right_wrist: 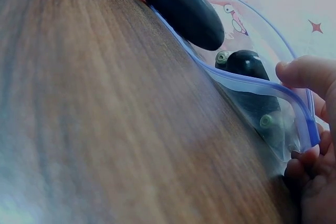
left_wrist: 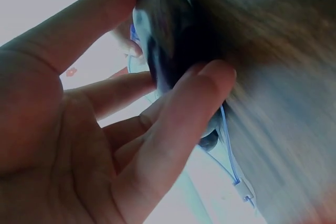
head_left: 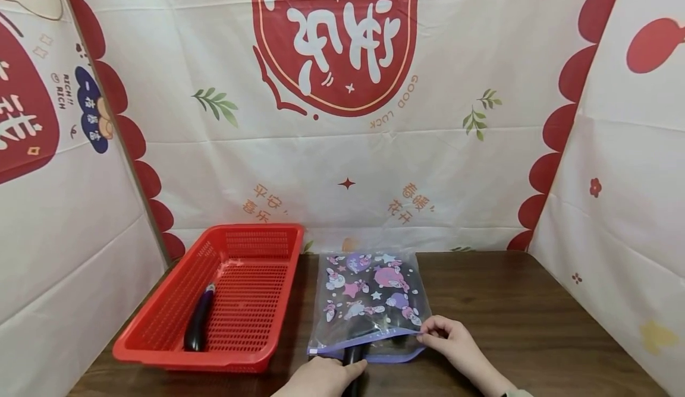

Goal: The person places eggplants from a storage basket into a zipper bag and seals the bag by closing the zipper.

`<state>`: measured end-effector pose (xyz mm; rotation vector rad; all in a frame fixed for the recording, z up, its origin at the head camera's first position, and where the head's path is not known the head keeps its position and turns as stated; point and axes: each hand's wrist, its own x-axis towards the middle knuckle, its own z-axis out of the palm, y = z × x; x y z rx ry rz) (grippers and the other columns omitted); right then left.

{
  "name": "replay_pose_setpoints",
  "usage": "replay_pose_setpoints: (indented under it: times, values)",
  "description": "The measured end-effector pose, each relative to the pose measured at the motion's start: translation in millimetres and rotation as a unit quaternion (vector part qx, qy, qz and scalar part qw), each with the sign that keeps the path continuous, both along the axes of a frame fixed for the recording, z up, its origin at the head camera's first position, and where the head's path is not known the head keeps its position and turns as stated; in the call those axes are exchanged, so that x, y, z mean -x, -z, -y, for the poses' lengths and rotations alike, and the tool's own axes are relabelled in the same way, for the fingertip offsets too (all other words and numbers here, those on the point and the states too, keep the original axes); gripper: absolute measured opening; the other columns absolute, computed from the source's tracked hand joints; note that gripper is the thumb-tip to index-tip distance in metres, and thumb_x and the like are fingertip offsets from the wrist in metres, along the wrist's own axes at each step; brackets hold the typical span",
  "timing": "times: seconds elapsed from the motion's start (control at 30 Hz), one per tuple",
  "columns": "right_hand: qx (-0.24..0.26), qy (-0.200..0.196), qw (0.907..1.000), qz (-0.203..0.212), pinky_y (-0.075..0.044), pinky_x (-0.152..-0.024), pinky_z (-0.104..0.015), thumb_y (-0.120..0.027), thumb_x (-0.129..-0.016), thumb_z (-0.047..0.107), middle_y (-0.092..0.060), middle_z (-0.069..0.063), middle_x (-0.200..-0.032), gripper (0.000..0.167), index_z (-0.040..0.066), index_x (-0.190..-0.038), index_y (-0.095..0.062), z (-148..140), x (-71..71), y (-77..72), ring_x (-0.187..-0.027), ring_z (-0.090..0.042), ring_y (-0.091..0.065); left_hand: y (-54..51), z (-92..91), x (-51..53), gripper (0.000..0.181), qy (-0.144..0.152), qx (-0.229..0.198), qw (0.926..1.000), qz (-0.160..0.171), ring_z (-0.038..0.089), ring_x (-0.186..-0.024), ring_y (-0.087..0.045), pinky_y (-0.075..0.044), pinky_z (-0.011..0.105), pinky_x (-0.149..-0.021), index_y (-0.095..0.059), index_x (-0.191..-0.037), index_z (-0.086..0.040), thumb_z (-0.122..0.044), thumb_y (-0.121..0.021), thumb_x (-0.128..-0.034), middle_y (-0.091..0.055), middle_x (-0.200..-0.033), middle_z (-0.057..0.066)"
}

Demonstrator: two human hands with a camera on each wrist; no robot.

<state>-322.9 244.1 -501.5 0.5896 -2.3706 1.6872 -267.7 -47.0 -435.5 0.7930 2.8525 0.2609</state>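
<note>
At the mouth of a clear zip bag (head_left: pixel 350 290) with a cartoon print and a purple zip edge, my left hand (head_left: pixel 321 378) grips a dark eggplant (head_left: pixel 352 356). In the right wrist view the held eggplant (right_wrist: pixel 197 19) has its rounded end at the gaping mouth. My right hand (head_left: pixel 452 344) pinches the bag's rim at its right corner and keeps it lifted. Inside the bag, other dark eggplants (right_wrist: pixel 249 65) with green stem ends show in the right wrist view. The left wrist view shows fingers and thumb around the eggplant (left_wrist: pixel 168 24) near its stem.
A red plastic basket (head_left: pixel 270 349) stands left of the bag, with one eggplant (head_left: pixel 199 323) lying in it. The brown wooden table (head_left: pixel 497 302) extends to the right. Printed white cloth (head_left: pixel 342 165) encloses the back and sides.
</note>
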Motion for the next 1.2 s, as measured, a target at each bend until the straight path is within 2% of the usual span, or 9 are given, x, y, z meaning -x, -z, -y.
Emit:
replay_pose_setpoints:
  times: [0.07,0.37,0.47,0.63,0.77,1.0,1.2]
  values:
    - [0.003,-0.005,1.0000,0.003,-0.042,-0.055,-0.023,-0.071,-0.084,0.003,-0.057,0.007,-0.070,0.007,0.006,-0.083,-0.064,1,-0.2,-0.7,-0.061,-0.001,-0.047,-0.3,2.3,2.2,0.046,0.052,0.035,0.9971,-0.044,0.013,-0.085,-0.064,-0.052,0.034,-0.066,-0.058,-0.133,-0.036,-0.036,-0.064,-0.0872,-0.069,-0.097,-0.003]
    - [0.008,-0.007,0.9999,-0.008,-0.042,-0.055,-0.024,-0.070,-0.083,0.002,-0.059,0.006,-0.071,0.006,0.006,-0.083,-0.065,0,1.4,-4.2,-0.062,-0.002,-0.048,-2.1,2.8,9.9,0.065,0.071,-0.007,0.9952,-0.067,0.011,-0.084,-0.063,-0.051,0.031,-0.064,-0.058,-0.135,-0.032,-0.044,-0.080,-0.0742,-0.068,-0.096,-0.003]
    - [0.007,-0.008,0.9999,-0.011,-0.043,-0.055,-0.024,-0.070,-0.084,0.002,-0.059,0.005,-0.071,0.006,0.005,-0.083,-0.065,-1,3.0,-4.8,-0.062,-0.002,-0.048,-3.5,0.8,11.7,0.067,0.071,-0.016,0.9952,-0.065,0.011,-0.086,-0.063,-0.051,0.031,-0.066,-0.059,-0.135,-0.029,-0.043,-0.081,-0.0730,-0.069,-0.098,-0.003]
    - [0.008,-0.007,0.9999,-0.003,-0.043,-0.055,-0.024,-0.070,-0.084,0.003,-0.059,0.005,-0.071,0.006,0.005,-0.083,-0.065,-2,2.9,-3.8,-0.062,-0.002,-0.048,-5.3,-5.2,15.1,0.065,0.060,-0.019,0.9968,-0.049,0.011,-0.087,-0.063,-0.051,0.033,-0.068,-0.060,-0.133,-0.026,-0.033,-0.083,-0.0728,-0.069,-0.099,-0.006]
    - [0.006,-0.005,0.9999,0.009,-0.043,-0.056,-0.023,-0.071,-0.084,0.003,-0.058,0.005,-0.070,0.006,0.005,-0.084,-0.065,-1,0.9,-2.8,-0.062,-0.002,-0.048,-4.7,-7.7,17.0,0.061,0.059,-0.017,0.9967,-0.054,0.013,-0.085,-0.064,-0.051,0.034,-0.068,-0.062,-0.128,-0.024,-0.029,-0.083,-0.0713,-0.069,-0.096,-0.006]
    - [0.000,-0.001,0.9999,0.016,-0.043,-0.057,-0.023,-0.071,-0.084,0.005,-0.057,0.006,-0.070,0.006,0.005,-0.084,-0.065,-1,-1.3,-3.3,-0.062,-0.002,-0.048,-4.7,-12.2,19.4,0.056,0.051,-0.003,0.9965,-0.067,0.013,-0.084,-0.064,-0.051,0.037,-0.066,-0.065,-0.123,-0.024,-0.036,-0.083,-0.0718,-0.069,-0.096,-0.006]
    - [0.001,-0.001,0.9999,0.013,-0.042,-0.056,-0.023,-0.071,-0.084,0.004,-0.057,0.006,-0.070,0.005,0.005,-0.084,-0.065,-1,0.5,-1.5,-0.062,-0.002,-0.048,-5.1,-14.0,22.5,0.052,0.043,0.001,0.9964,-0.073,0.016,-0.080,-0.063,-0.048,0.039,-0.058,-0.066,-0.117,-0.025,-0.041,-0.083,-0.0709,-0.067,-0.091,-0.005]
